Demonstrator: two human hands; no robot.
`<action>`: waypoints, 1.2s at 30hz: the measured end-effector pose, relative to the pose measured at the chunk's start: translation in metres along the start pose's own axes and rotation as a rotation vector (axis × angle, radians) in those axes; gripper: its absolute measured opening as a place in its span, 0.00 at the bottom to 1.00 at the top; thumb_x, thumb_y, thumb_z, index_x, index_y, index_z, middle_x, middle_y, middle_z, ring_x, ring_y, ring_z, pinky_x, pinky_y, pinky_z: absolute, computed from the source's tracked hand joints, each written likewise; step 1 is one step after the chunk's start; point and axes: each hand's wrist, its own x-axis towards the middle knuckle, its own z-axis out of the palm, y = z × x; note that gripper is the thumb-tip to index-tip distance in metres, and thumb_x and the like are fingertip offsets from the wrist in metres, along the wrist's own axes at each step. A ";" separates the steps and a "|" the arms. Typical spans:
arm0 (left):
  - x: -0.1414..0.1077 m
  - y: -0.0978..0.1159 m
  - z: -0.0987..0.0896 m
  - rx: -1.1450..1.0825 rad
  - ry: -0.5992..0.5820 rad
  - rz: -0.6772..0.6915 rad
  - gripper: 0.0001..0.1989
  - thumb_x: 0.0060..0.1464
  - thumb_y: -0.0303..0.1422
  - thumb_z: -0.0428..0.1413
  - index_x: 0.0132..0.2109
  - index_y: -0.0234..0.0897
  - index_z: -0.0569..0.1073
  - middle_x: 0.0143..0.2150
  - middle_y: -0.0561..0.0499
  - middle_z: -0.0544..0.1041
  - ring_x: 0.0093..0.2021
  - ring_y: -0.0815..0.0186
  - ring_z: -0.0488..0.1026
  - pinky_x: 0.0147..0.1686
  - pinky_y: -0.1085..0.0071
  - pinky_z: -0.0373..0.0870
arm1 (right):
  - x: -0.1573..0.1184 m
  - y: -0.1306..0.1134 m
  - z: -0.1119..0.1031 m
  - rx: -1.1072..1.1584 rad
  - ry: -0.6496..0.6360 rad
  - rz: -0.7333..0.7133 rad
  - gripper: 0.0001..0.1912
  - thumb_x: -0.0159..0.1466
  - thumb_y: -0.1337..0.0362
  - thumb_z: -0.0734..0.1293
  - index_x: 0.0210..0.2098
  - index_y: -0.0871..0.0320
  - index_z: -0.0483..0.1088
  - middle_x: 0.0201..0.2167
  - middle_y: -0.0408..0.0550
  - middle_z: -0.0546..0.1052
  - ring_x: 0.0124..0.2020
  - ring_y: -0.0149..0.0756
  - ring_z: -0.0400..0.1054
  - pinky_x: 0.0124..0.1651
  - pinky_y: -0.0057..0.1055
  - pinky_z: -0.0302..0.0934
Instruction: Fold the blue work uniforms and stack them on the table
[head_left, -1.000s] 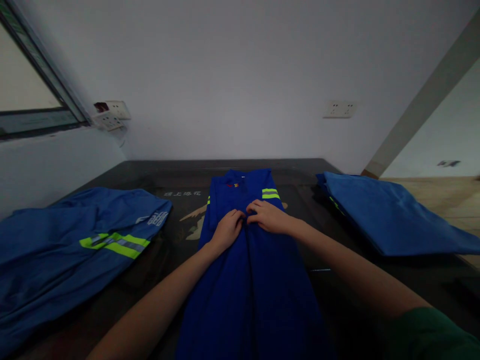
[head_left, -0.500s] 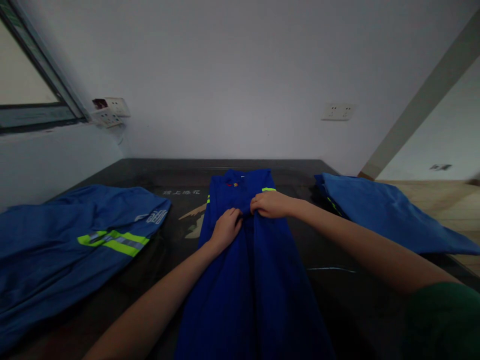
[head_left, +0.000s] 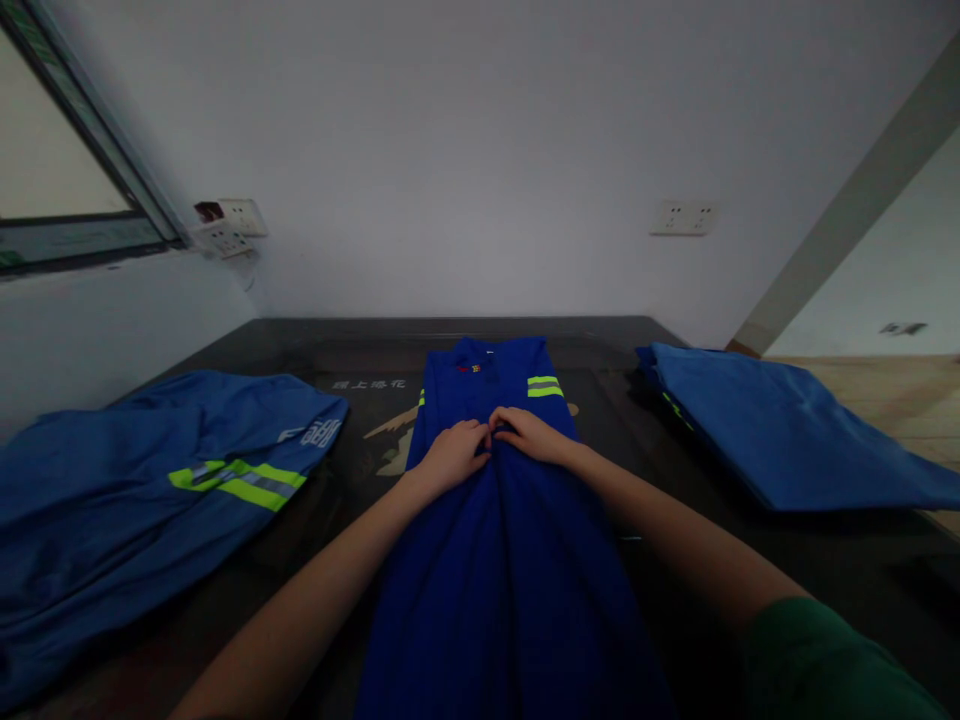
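Observation:
A bright blue work jacket (head_left: pixel 517 560) lies lengthwise before me, collar at the far end, with yellow-green bands (head_left: pixel 544 387) on its sides. My left hand (head_left: pixel 455 452) is closed, pinching the cloth along the front opening. Right beside it, my right hand (head_left: pixel 527 436) pinches the opposite edge, and the fingertips of both hands meet at the middle seam. Whatever fastener may lie between the fingers is too small and hidden to make out.
The dark tabletop (head_left: pixel 360 350) stands against a white wall (head_left: pixel 465 150). On the left lies another blue garment (head_left: pixel 150 440) with a reflective band. A folded blue garment (head_left: pixel 795 430) lies at the right. Wall sockets (head_left: pixel 684 217) are above the table.
My right hand has moved left and slightly toward me, meeting my left hand at the middle of the jacket. The side band by the right hand is now uncovered. The view has shifted slightly.

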 end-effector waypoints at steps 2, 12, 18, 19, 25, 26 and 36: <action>-0.001 0.007 -0.003 0.039 0.004 -0.007 0.04 0.56 0.28 0.53 0.38 0.37 0.72 0.41 0.47 0.73 0.45 0.61 0.71 0.43 0.67 0.69 | -0.001 0.002 0.008 0.000 0.037 0.023 0.07 0.64 0.71 0.62 0.42 0.57 0.67 0.41 0.49 0.74 0.44 0.37 0.67 0.48 0.36 0.59; -0.004 0.027 -0.012 0.291 -0.013 -0.046 0.13 0.57 0.30 0.55 0.50 0.35 0.69 0.46 0.41 0.74 0.48 0.56 0.71 0.44 0.64 0.70 | 0.000 0.003 0.003 0.017 0.067 0.027 0.06 0.66 0.69 0.60 0.42 0.57 0.66 0.42 0.49 0.74 0.45 0.37 0.67 0.50 0.36 0.59; -0.002 0.027 -0.007 0.335 -0.023 -0.021 0.13 0.60 0.24 0.45 0.47 0.31 0.71 0.42 0.39 0.76 0.45 0.54 0.73 0.43 0.61 0.70 | 0.000 0.000 0.007 -0.062 0.040 0.068 0.06 0.67 0.69 0.60 0.42 0.58 0.66 0.42 0.50 0.74 0.44 0.38 0.67 0.49 0.36 0.58; -0.002 0.028 -0.007 0.325 -0.015 -0.009 0.12 0.59 0.23 0.46 0.47 0.31 0.71 0.42 0.39 0.76 0.45 0.54 0.73 0.44 0.60 0.70 | 0.000 -0.002 0.007 -0.074 0.040 0.071 0.06 0.67 0.69 0.60 0.43 0.58 0.66 0.42 0.50 0.74 0.44 0.38 0.67 0.49 0.36 0.58; -0.002 0.028 -0.001 0.202 -0.032 -0.044 0.10 0.62 0.30 0.47 0.43 0.34 0.72 0.42 0.42 0.77 0.43 0.57 0.75 0.43 0.63 0.70 | -0.006 -0.015 0.019 -0.305 0.030 0.091 0.12 0.66 0.71 0.58 0.48 0.59 0.66 0.47 0.55 0.71 0.48 0.44 0.63 0.49 0.40 0.57; -0.002 0.028 0.001 0.166 0.006 -0.066 0.11 0.63 0.32 0.46 0.43 0.34 0.72 0.42 0.42 0.77 0.43 0.58 0.75 0.43 0.64 0.70 | -0.007 -0.015 0.021 -0.328 0.043 0.086 0.13 0.66 0.70 0.58 0.49 0.59 0.66 0.47 0.56 0.70 0.49 0.45 0.62 0.49 0.41 0.58; -0.001 0.023 0.029 0.007 0.258 0.082 0.21 0.60 0.32 0.52 0.60 0.43 0.66 0.63 0.47 0.65 0.63 0.57 0.61 0.60 0.55 0.60 | 0.053 0.096 -0.072 0.087 0.726 0.326 0.10 0.59 0.69 0.61 0.39 0.58 0.70 0.34 0.47 0.74 0.36 0.37 0.67 0.46 0.35 0.61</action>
